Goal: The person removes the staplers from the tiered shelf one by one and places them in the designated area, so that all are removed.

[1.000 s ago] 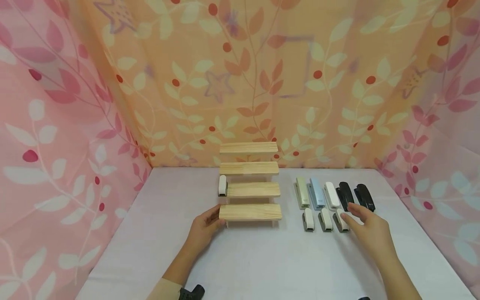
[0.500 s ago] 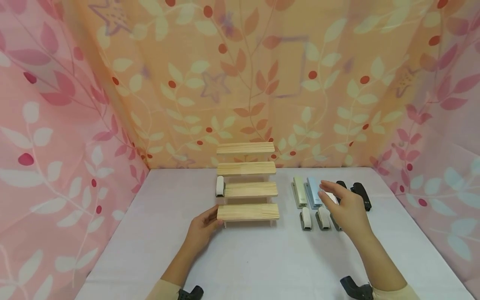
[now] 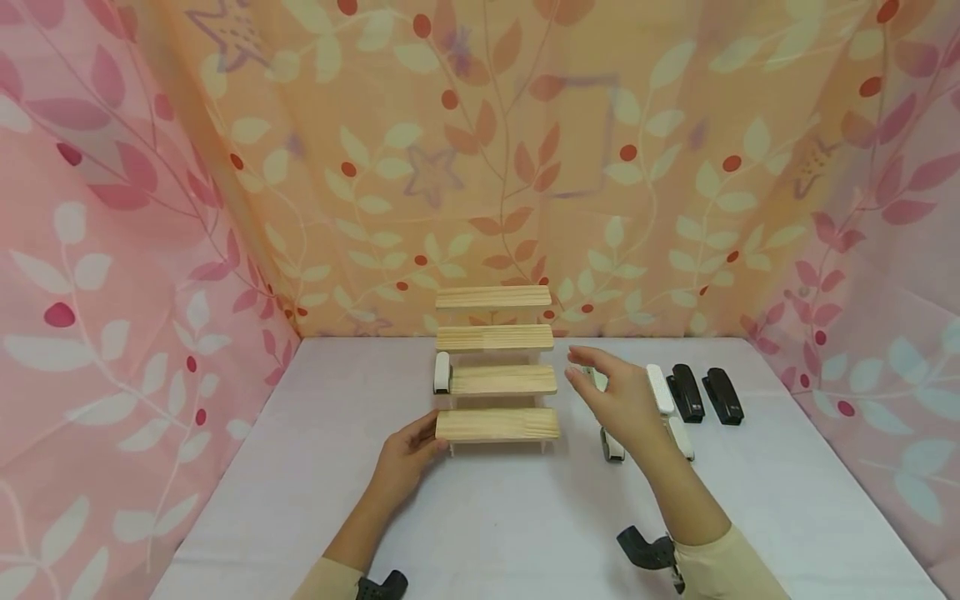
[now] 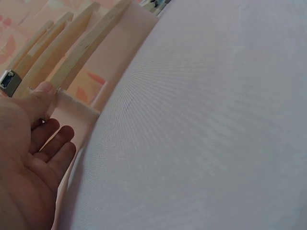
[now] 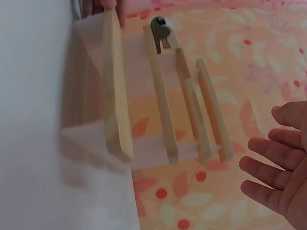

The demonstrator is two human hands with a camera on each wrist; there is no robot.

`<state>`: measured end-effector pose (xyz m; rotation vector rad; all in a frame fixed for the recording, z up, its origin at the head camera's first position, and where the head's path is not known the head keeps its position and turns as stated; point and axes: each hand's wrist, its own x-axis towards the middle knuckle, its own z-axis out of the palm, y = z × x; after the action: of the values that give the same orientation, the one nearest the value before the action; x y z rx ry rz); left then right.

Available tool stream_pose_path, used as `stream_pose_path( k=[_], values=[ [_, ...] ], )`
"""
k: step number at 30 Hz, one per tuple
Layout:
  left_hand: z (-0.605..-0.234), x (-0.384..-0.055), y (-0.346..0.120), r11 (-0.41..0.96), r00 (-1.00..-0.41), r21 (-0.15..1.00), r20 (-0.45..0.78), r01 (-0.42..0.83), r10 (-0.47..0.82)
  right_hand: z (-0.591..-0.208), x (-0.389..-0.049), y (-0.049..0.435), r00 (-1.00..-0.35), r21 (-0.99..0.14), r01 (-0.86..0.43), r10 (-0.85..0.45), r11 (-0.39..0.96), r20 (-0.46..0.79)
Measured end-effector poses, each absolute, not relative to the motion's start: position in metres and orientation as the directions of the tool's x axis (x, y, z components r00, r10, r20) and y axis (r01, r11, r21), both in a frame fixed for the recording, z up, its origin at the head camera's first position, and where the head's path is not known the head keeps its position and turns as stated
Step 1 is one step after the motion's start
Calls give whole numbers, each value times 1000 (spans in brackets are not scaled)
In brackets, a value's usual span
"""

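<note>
A stepped wooden display rack [image 3: 498, 425] with pale side supports stands mid-table. My left hand [image 3: 405, 462] grips the left end of its lowest board, thumb against the board's edge in the left wrist view. On the left end of the second board from the bottom sits a small white stapler [image 3: 442, 372], also visible in the right wrist view [image 5: 168, 33]. Empty, with fingers spread, my right hand [image 3: 626, 400] hovers just right of the rack and hides part of the staplers below. In the right wrist view, the right hand [image 5: 283, 167] is apart from the boards.
Right of the rack lie more staplers: black ones [image 3: 723, 396], a long white one [image 3: 659, 389], a partly hidden light green one [image 3: 600, 379] and small white ones [image 3: 612, 446]. A pink patterned cloth [image 3: 142, 292] hangs at the left, an orange one [image 3: 360, 208] behind.
My right hand has travelled left, empty, from above the black and small white staplers to beside the rack. My left hand keeps its grip on the lowest board.
</note>
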<state>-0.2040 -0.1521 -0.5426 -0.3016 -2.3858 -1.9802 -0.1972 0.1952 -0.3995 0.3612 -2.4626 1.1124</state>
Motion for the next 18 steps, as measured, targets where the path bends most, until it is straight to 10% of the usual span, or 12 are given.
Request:
stream_pose_path(
  k=[18],
  values=[
    [-541, -203, -152, 168, -978, 970, 155, 178, 138, -403, -219, 120, -877, -663, -452, -164, 597, 451]
  ],
)
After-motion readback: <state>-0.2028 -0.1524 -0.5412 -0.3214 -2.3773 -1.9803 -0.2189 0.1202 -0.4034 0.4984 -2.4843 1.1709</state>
